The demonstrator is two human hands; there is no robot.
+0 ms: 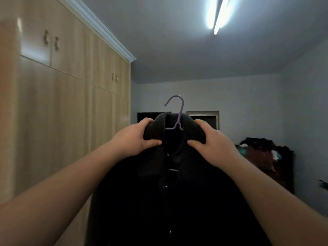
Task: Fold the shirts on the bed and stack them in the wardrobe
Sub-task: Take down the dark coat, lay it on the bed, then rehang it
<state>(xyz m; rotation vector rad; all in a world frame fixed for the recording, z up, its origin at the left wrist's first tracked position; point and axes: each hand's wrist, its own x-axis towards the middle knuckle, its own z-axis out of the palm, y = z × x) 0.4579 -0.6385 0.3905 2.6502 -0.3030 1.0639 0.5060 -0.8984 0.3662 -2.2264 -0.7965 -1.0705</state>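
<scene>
We held the dark shirt (177,201) up before us, still on its purple hanger (174,114), left hand (136,137) and right hand (211,141) each gripping a shoulder. Wardrobe (62,103) stood left. Next, we judged, the hanger must slip out.

Both bare forearms reach forward and upward from the lower corners of the view, converging toward the middle. The left hand (134,137) grips the collar of a dark shirt (159,201), fingers curled over the top and thumb pressed below. The right hand (213,141) mirrors it on the other side of the collar, fingers wrapped over, thumb pointing inward. The hands are level and near each other.
</scene>
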